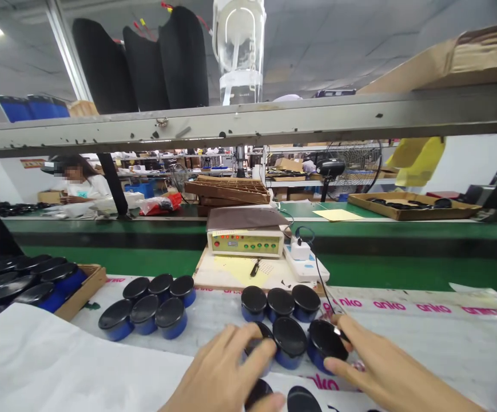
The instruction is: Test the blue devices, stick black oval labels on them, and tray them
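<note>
Near the front of the bench stand short round blue pieces with glossy black tops. My right hand (370,352) curves its fingers and thumb around the rightmost black-topped blue piece (326,340). A small dark item with a bright tip shows by its fingers; I cannot make out what it is. My left hand (226,366) is spread, its fingers over another black-topped piece (260,331) and partly hiding it. Between the hands sits a further piece (290,337). Behind them is a row of three, including one piece (280,302) in the middle.
More pieces (144,312) stand in a group to the left, beside a filled cardboard box (96,286). White paper (59,366) covers the front left. A control box (246,240) and a white power adapter (301,250) with a cable stand behind. A shelf (317,117) crosses above.
</note>
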{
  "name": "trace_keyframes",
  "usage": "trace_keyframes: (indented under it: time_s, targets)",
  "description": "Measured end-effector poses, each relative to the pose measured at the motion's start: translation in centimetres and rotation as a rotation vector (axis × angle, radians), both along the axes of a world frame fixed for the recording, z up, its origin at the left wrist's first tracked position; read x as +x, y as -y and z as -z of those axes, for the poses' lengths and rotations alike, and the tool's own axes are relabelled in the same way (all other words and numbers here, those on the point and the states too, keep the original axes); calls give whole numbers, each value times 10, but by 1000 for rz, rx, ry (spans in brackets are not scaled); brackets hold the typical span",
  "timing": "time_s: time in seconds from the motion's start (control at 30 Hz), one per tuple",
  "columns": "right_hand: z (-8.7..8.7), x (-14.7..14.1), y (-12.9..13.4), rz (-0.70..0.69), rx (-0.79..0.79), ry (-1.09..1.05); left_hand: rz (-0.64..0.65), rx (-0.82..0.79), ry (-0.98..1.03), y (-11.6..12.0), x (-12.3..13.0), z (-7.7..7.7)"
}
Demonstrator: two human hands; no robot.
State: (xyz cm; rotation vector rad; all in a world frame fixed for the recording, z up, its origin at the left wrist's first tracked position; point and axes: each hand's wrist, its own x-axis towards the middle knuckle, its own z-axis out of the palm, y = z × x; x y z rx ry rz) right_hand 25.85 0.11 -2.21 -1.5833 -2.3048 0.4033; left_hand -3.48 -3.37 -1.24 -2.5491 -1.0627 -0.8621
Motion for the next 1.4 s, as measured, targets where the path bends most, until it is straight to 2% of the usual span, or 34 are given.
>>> trace_keyframes:
  time_s: [0.1, 0.13, 0.2, 0.33, 0.47, 0.57, 0.67, 0.77, 0.9, 1.07, 1.17, 1.27, 1.4]
  targets:
    - [7, -14, -3, 11, -7, 0, -151, -579, -109, -24, 9, 14]
    - [8, -18, -5, 8, 9, 6, -176, -684, -90, -29, 12, 19]
    - [8, -24, -8, 1, 39, 9, -178, -764, -12, -36, 15, 26]
    - [10, -27, -7, 4, 58, -14, -129, -761, 61, -41, 15, 32]
    - [10, -21, -4, -46, 48, 21, -47, -744, 116, -49, 4, 24]
    - [-5, -21, -11, -37, 77, 71, -26, -711, 196, -71, -6, 13]
    - [-26, -33, -29, -53, 143, 110, 68, -724, 227, -101, -13, 10]
    - [-34, -57, -53, -123, 139, 123, 186, -775, 222, -124, -14, 19]
    - [-28, -84, -77, -177, 63, 124, 202, -775, 311, -132, -11, 38]
    - [-31, -82, -93, -187, 18, 82, 186, -732, 450, -132, -11, 54]
    - [-33, -78, -97, -192, -15, 65, 221, -730, 463, -135, -9, 58]
    - [-26, -82, -98, -202, -70, 86, 246, -737, 458, -137, -8, 61]
    - [-21, -84, -97, -206, -80, 55, 243, -770, 424, -137, -15, 54]
